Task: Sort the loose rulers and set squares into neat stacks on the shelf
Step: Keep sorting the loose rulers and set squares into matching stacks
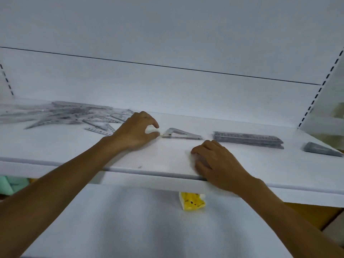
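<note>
Left hand (136,130) is reaching over the shelf (260,164), thumb and index curling into a C with a clear gap between them, nothing clamped in it. Thumb tip is sitting right at the left corner of a single clear square (180,134); can't tell if it's actually touching. Other fingers are tucking under, wrist resting on the shelf.

Right hand (217,164) is resting knuckles-up near the shelf's front edge, fingers bending loosely, tips on the surface, holding nothing visible.

The square is lying flat mid-shelf, between the two hands, long edge facing front.

Just right of it a ruler stack (247,139) is lying flat and squared up, parallel to the front edge. Further right, at the frame edge, a square stack (322,149) is sitting apart from the rulers.

Left of the left hand, the loose pile (74,114) of clear rulers and squares is sprawling at mixed angles, overlapping, toward the back.

Slotted upright (320,90) is running up the right side. A yellow packet (192,202) is showing below the shelf lip, under the right hand.
</note>
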`<action>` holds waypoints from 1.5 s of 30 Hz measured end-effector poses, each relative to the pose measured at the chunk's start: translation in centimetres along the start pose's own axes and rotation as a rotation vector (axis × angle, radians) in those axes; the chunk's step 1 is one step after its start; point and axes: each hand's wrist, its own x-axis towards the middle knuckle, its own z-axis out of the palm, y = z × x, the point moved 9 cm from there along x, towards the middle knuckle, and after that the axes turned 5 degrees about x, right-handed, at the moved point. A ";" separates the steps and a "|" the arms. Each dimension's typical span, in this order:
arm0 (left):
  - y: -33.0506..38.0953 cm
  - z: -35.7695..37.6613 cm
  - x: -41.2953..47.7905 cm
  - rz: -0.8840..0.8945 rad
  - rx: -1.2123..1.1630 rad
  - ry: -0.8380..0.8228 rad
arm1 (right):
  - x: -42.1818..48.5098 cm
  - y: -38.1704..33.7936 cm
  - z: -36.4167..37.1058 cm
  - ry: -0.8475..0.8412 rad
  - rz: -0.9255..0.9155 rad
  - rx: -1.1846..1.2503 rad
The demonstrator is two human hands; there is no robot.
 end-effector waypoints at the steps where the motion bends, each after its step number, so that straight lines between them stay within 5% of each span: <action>1: -0.9 -0.9 -0.9 -0.008 0.000 0.015 | 0.8 -0.3 0.0 -0.008 -0.008 -0.013; 14: -21.3 -11.0 -9.2 -0.256 0.084 0.050 | 16.0 -11.7 4.6 -0.006 -0.152 0.146; 21: -29.8 -12.7 -8.6 -0.287 0.088 -0.016 | 23.2 -11.1 9.2 -0.092 0.080 0.097; 26: -31.1 -10.7 -8.0 -0.190 0.133 -0.135 | 25.1 -10.8 10.8 -0.040 0.174 0.104; 34: -31.8 -11.0 -7.4 -0.069 -0.020 -0.117 | 26.1 -14.9 10.8 -0.006 0.001 0.150; 41: -32.1 -11.4 -7.2 -0.081 0.071 -0.084 | 28.5 -12.1 12.0 -0.065 0.210 0.096; 45: -30.3 -10.3 -6.6 -0.008 0.122 -0.145 | 29.8 -17.0 13.2 -0.091 0.017 0.199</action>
